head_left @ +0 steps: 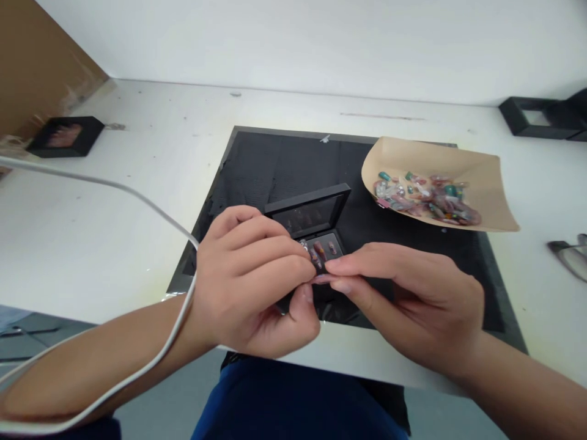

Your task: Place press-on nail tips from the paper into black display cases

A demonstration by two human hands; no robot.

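Observation:
A pinkish false nail [322, 278] is pinched between my two hands, just in front of an open black box [316, 197]. Thumb and fingers of my left hand [257, 275] close on its left end. My right hand [408, 293] grips the other end between thumb and forefinger. Inside the box, several decorated false nails [320, 249] lie on a grey insert, partly covered by my left fingers. The box's windowed lid stands tilted up at the back.
A tan paper tray [490, 177] with a pile of loose false nails stands on the black mat [275, 159] at the right. A white cable [137, 198] crosses my left forearm. Black boxes [68, 135] sit far left and far right; glasses [571, 256] lie at the right edge.

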